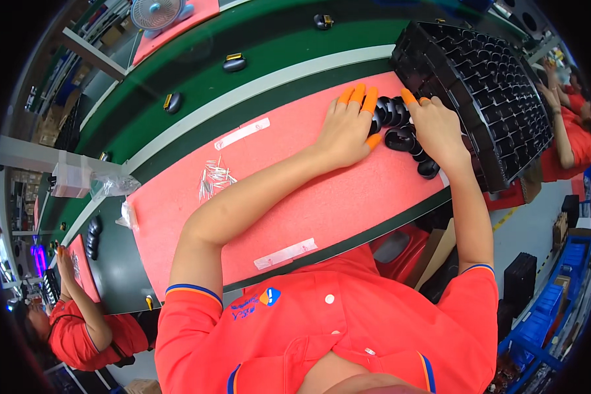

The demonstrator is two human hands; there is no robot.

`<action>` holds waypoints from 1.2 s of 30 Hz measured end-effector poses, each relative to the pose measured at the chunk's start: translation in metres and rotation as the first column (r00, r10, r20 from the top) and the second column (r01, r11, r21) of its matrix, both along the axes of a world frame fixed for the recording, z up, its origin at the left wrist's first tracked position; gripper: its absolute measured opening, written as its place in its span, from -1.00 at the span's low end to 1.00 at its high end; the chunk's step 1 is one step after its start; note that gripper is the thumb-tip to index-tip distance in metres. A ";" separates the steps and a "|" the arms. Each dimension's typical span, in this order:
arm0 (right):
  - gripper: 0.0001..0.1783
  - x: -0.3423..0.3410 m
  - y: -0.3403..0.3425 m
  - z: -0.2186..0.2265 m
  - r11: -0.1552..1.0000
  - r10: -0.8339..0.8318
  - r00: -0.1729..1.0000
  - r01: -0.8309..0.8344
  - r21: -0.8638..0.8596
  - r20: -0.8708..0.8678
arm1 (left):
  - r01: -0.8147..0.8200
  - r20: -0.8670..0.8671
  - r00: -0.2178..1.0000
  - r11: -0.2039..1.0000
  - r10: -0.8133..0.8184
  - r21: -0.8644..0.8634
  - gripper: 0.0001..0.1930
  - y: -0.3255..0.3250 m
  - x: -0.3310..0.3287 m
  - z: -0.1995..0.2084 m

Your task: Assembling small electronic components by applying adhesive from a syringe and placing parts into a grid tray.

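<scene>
Resting on a cluster of glossy black shells [400, 128], the left hand [345, 134] lies flat, orange-capped fingers [369, 102] spread apart — clamped on nothing. Right hand [437, 128] curls over the same cluster; whether it grips, cannot tell. Shells sit on the pink counter [295, 190], just beside a black compartment tray [486, 85] — small metal pins [215, 177] lie well apart.

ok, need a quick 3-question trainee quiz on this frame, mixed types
1. True or false: both hands rest on the cluster of black shells on the pink mat.
2. The small metal pins lie nearer which hand? A) left hand B) right hand
3. Fill in: the black tray sits at the person's ____ side.

Key: 1 true; 2 A; 3 right.
</scene>
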State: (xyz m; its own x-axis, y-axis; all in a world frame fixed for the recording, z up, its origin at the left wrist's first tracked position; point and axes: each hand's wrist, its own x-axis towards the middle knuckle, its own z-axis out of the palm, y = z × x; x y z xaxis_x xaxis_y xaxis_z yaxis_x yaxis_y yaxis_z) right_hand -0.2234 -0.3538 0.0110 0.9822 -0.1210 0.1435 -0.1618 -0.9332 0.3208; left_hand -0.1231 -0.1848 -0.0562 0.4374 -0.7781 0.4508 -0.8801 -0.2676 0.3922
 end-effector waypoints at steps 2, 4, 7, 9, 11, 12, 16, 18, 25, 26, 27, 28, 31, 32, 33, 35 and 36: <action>-0.48 -0.001 -0.004 -0.001 0.999 0.031 0.999 -0.032 0.041 0.033 | 0.026 0.041 0.999 1.000 -0.027 0.005 -0.22 -0.002 0.004 -0.003; -0.49 -0.001 -0.007 -0.001 0.995 0.062 0.996 -0.067 0.076 0.067 | 0.044 0.046 0.998 0.999 -0.043 -0.028 -0.26 -0.006 0.007 -0.006; -0.48 0.000 -0.007 0.001 0.991 0.024 0.997 -0.034 0.132 0.078 | 0.070 0.047 0.997 0.995 -0.067 -0.066 -0.33 -0.007 0.012 -0.008; -0.48 0.003 -0.005 0.003 0.975 -0.007 0.999 0.000 0.222 0.031 | 0.075 0.036 0.997 0.994 -0.073 -0.076 -0.36 -0.007 0.015 -0.005; -0.47 0.005 -0.003 0.005 0.962 -0.025 0.999 0.015 0.271 0.033 | 0.064 0.044 0.997 0.993 -0.059 -0.104 -0.39 -0.004 0.016 -0.004; -0.47 0.007 -0.003 0.007 0.945 -0.046 0.998 0.031 0.326 0.039 | 0.059 0.039 0.998 0.992 -0.055 -0.111 -0.39 -0.003 0.018 -0.004; -0.43 0.011 -0.021 -0.002 0.927 0.098 0.985 -0.141 0.347 0.139 | 0.073 0.097 0.993 0.995 -0.066 -0.067 -0.36 0.001 0.028 -0.002; -0.36 0.015 -0.022 0.005 0.861 0.081 0.997 -0.064 0.504 -0.011 | 0.072 0.088 0.994 0.997 -0.069 -0.027 -0.33 0.003 0.032 -0.001; -0.25 0.025 -0.017 0.012 0.737 0.066 0.996 -0.003 0.676 -0.067 | 0.103 0.174 0.980 0.994 -0.096 -0.033 -0.24 0.007 0.047 -0.001; -0.25 0.025 -0.021 0.009 0.743 0.082 0.994 -0.009 0.670 -0.078 | 0.114 0.180 0.977 0.993 -0.111 -0.011 -0.20 0.005 0.047 0.001; -0.24 0.026 -0.025 0.007 0.749 0.098 0.991 -0.014 0.663 -0.089 | 0.111 0.180 0.978 0.994 -0.107 -0.014 -0.20 0.003 0.046 0.002; -0.24 0.027 -0.023 0.008 0.750 0.103 0.991 -0.018 0.661 -0.091 | 0.097 0.164 0.982 0.995 -0.096 0.004 -0.18 0.001 0.046 0.003; -0.23 0.030 -0.018 0.011 0.749 0.073 0.983 0.057 0.661 -0.168 | 0.058 0.144 0.987 0.997 -0.064 0.043 -0.17 -0.001 0.046 0.003; -0.23 0.031 -0.017 0.012 0.759 0.088 0.983 0.040 0.650 -0.163 | 0.038 0.141 0.989 0.997 -0.048 0.068 -0.18 -0.002 0.047 0.003; -0.23 0.031 -0.016 0.012 0.769 0.103 0.982 0.022 0.639 -0.159 | 0.035 0.140 0.989 0.997 -0.044 0.064 -0.18 -0.002 0.048 0.004; -0.22 0.036 -0.018 0.008 0.780 0.117 0.981 0.004 0.625 -0.153 | 0.076 0.150 0.985 0.996 -0.081 0.036 -0.22 -0.001 0.053 0.004; -0.21 0.039 -0.020 0.006 0.789 0.129 0.981 -0.011 0.614 -0.147 | 0.073 0.151 0.986 0.997 -0.077 0.033 -0.22 -0.001 0.055 0.003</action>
